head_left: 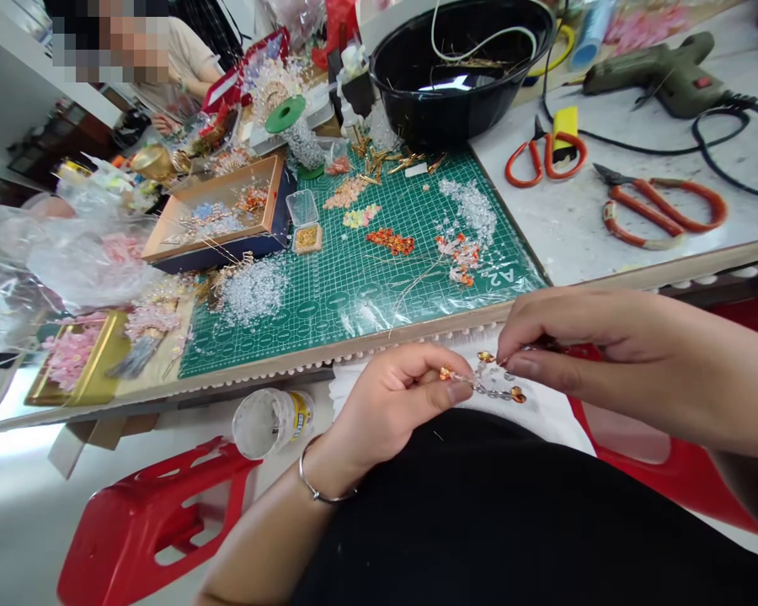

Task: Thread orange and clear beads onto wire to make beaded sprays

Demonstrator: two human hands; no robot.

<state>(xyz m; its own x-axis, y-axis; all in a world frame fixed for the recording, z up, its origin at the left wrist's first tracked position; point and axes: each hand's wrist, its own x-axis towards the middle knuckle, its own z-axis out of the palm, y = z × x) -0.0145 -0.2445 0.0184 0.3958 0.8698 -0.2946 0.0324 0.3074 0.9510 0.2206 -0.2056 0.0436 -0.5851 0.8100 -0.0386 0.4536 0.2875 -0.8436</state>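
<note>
Between thumb and forefinger, my left hand (404, 391) pinches a beaded wire sprig (496, 391) with clear beads and amber-orange beads at its tips. My right hand (581, 341) is closed at the sprig's upper right end, its fingertips pinching there; exactly what part they grip is partly hidden. Both hands are over my lap, just in front of the table edge. Beyond them, a green cutting mat (328, 295) bears orange beads (390, 241), a clear-and-orange beaded cluster (460, 257) and piles of clear beads (253, 290).
Orange-handled pliers (663, 206), orange-handled cutters (547, 156), a green glue gun (663, 76) and a black basin (461, 84) occupy the table's right and back. A box (221, 244) of beaded pieces stands left. Red stools (157, 522) are below. Another person (183, 59) sits across.
</note>
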